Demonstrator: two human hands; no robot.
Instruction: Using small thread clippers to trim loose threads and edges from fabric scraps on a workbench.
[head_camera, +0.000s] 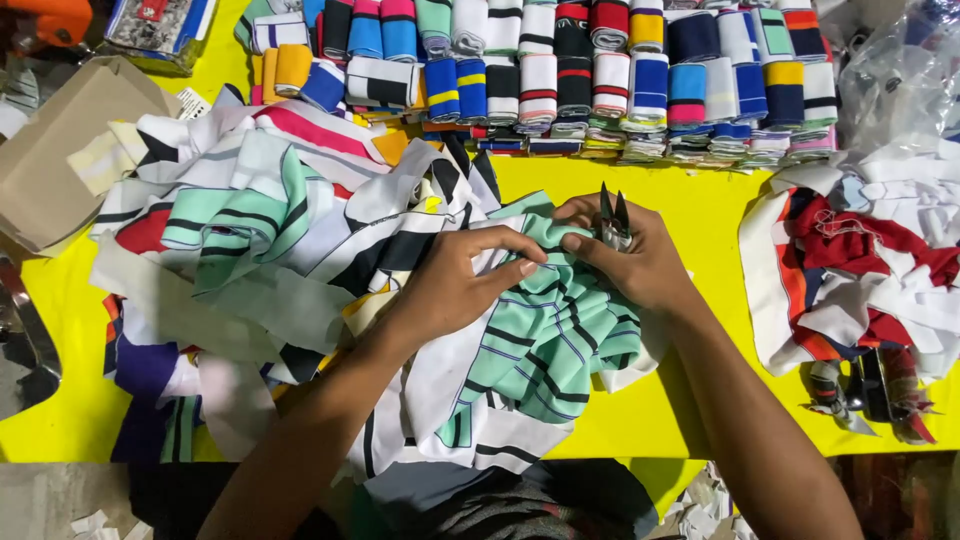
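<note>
Head view: left hand (455, 285) pinches green striped fabric (555, 335); right hand (630, 255) beside it grips thread snips (613, 220); cardboard box (55, 150) far left, contents unseen.

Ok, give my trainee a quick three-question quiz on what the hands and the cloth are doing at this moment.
1. True or false: the right hand holds small metal snips.
2. What lies under the left hand? A) cardboard box B) mint-green striped cloth C) plastic bag
3. What colour is the table?

Key: 1 true. 2 B. 3 Yellow.
</note>
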